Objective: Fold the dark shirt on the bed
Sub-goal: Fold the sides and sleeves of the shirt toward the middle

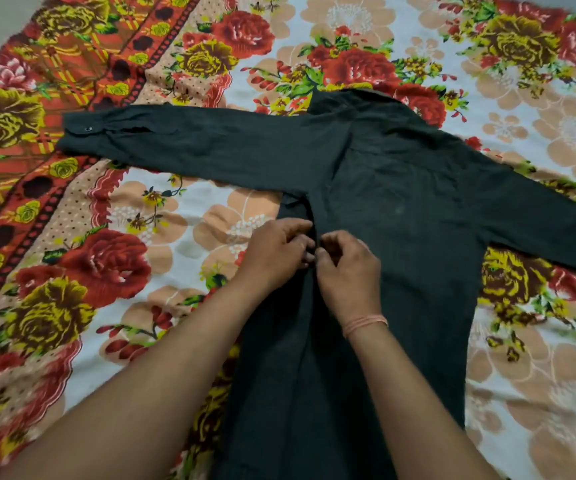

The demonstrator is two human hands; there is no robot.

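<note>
Bed: covered by a flowered sheet, with a red and yellow rose border along the left edge and a pale field of peach blossoms across the middle and right.

Shirt: dark, long-sleeved, lying flat on the sheet at the middle of the bed, hem toward the near edge, both sleeves spread.

Sleeve, on the left: stretched straight out toward the left edge of the bed, its end lying on the red border. Cuff flat, with one small button showing.

Left hand: at the shirt's left front edge, fingers curled, gripping the cloth.

Right hand: just beside the left hand, fingertips nearly touching it, thumb and forefinger pinching the same edge of cloth. A thin orange thread circles the wrist.

Collar: at the far end of the shirt, pointing toward the far edge of the bed.

Sleeve, on the right: angled out and down toward the right edge of the bed, its cuff out of view.
</note>
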